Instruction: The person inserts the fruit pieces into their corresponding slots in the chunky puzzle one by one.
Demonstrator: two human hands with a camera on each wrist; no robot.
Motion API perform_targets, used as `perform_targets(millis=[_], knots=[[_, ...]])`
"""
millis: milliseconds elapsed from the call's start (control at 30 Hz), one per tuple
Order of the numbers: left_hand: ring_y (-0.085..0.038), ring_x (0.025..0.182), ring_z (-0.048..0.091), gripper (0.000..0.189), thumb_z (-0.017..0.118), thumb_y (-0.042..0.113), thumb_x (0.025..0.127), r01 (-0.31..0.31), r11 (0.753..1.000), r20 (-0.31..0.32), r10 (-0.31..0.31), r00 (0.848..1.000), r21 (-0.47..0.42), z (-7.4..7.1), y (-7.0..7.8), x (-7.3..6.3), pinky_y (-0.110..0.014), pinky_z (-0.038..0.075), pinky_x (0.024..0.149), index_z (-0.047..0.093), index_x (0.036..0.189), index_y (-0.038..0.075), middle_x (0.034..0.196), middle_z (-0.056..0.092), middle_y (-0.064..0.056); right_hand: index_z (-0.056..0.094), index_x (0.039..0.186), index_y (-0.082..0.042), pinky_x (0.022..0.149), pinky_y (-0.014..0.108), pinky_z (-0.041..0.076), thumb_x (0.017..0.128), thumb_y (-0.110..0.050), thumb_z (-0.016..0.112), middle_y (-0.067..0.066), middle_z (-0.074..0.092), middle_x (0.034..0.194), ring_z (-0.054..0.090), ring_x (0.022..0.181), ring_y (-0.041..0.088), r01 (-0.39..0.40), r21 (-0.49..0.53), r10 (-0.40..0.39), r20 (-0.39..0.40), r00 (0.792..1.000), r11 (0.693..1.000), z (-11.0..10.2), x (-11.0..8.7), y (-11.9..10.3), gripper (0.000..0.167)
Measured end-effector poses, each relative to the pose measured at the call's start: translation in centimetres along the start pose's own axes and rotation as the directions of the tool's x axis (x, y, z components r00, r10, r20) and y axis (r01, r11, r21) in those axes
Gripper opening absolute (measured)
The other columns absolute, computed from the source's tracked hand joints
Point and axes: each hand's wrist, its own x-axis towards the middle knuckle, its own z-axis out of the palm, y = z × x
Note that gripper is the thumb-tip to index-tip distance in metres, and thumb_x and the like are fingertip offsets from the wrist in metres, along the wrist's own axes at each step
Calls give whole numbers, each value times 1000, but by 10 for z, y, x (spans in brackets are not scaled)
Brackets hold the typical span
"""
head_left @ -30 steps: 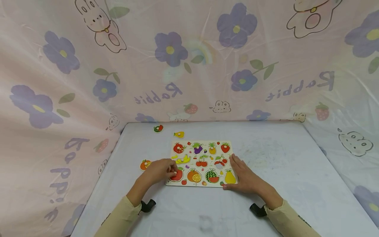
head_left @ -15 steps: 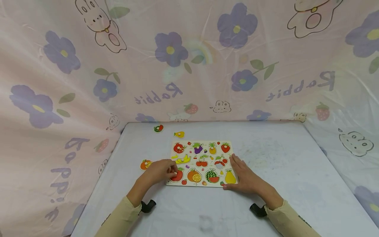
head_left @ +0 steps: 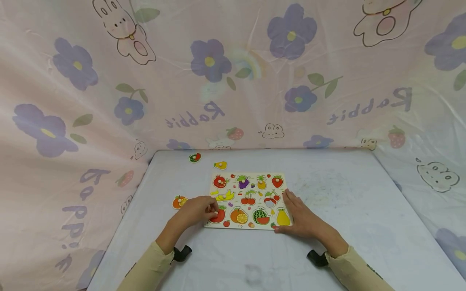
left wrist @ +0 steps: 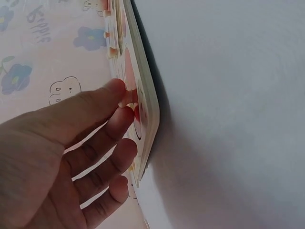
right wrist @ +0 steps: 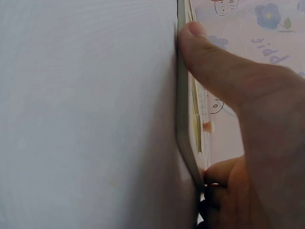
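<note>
A wooden fruit puzzle board (head_left: 262, 227) lies flat on the table. At its near left corner, my left hand (head_left: 193, 211) pinches the small knob of the red apple piece (head_left: 220, 216) between thumb and forefinger. The left wrist view shows that thumb (left wrist: 102, 95) against the knob, with the other fingers loosely bent. Along the board's right edge rest the long fingers of my right hand (head_left: 305, 217), while its thumb (right wrist: 205, 50) presses the near edge. Beside that hand is the yellow pear shape (head_left: 282, 218) on the board; whether the apple piece sits fully down cannot be told.
Left of the board, partly behind my left hand, lies an orange piece (head_left: 178, 201). Farther back are a watermelon piece (head_left: 194, 158) and a pear piece (head_left: 220, 165). Other knobbed pieces, such as the grapes (head_left: 243, 182), sit in the board. A patterned curtain (head_left: 247, 101) surrounds the table (head_left: 335, 173).
</note>
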Motion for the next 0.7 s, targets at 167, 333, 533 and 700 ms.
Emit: perform_targets(millis=[167,333,533,700], knots=[[-11,82,57,11,82,32,98,12,999,-13,-12,1000,-37,1,-2,-1,-30,50,71,73,101,26,86,62,14,15,168,6,129,61,17,80,-71,83,23,11,178,15,163,42,1,1,-1,0,1000,1000,0,0,0,135],[-11,81,57,9,81,32,98,44,997,-31,-46,998,-60,0,-7,-1,-29,50,71,73,99,28,85,62,15,15,168,5,129,61,16,80,-73,83,22,10,178,15,163,42,-3,0,3,4,1000,1000,0,0,0,136],[-10,78,56,11,84,29,96,76,996,-90,-80,993,-48,-7,-11,-5,-29,49,70,72,96,27,83,62,15,15,168,5,129,61,16,80,-72,83,22,10,178,15,164,42,-3,4,3,5,1000,1000,-1,-1,0,136],[-10,78,56,12,84,26,96,93,995,-130,-96,987,-24,-12,-17,-8,-30,49,70,72,95,26,85,63,14,15,168,5,129,61,16,80,-72,83,22,11,178,15,164,42,-1,6,1,2,1000,1000,-1,-1,0,135]])
